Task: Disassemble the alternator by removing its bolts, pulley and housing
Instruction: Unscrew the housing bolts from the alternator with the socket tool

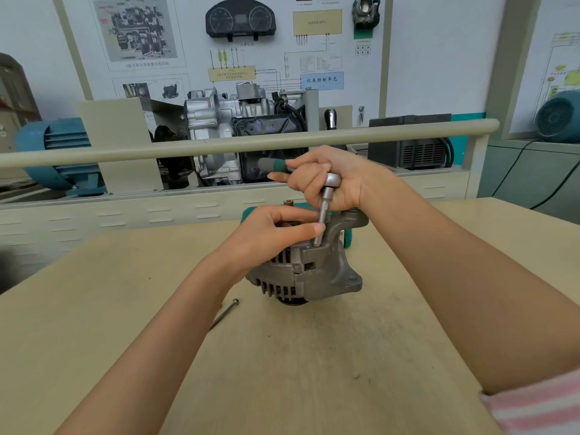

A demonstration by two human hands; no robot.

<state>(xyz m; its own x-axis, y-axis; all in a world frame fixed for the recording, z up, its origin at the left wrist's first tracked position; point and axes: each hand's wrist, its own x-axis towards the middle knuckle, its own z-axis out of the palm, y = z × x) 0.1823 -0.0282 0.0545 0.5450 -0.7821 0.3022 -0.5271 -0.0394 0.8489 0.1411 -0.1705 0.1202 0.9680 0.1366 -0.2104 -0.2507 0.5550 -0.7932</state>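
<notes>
A training room, this, with a wall board [219, 51] of wiring diagrams and a car dashboard cluster [240, 18] mounted on it, and a pale wooden table [314, 356] in front, scuffed with grey marks.

On that table the person's right hand [326, 180] is clenched round the head of a ratchet wrench [331, 180], whose green and grey handle [273, 165] sticks out to the left past the knuckles. From the ratchet head a slim metal socket extension [323, 215] runs down, slightly tilted, and its tip meets the top of the alternator [314, 271] at a bolt seat on the housing. The left hand [276, 237] lies over the top of the alternator, fingers curled across it, with the thumb tip pressed against the extension shaft, steadying it.

The alternator stands near the middle of the table, grey cast metal with slotted vents along its side and a mounting ear [351, 221] at the upper right. Whatever it rests on underneath is mostly hidden; only a dark round edge shows at the bottom. Just behind it something green [346, 238] peeks out, mostly hidden.

One long bolt [224, 313] lies loose on the table, just to the left of the alternator beside the left forearm. Beyond the table a beige rail [125, 150] crosses in front of a cutaway gearbox [226, 120] and a blue motor [53, 146].
</notes>
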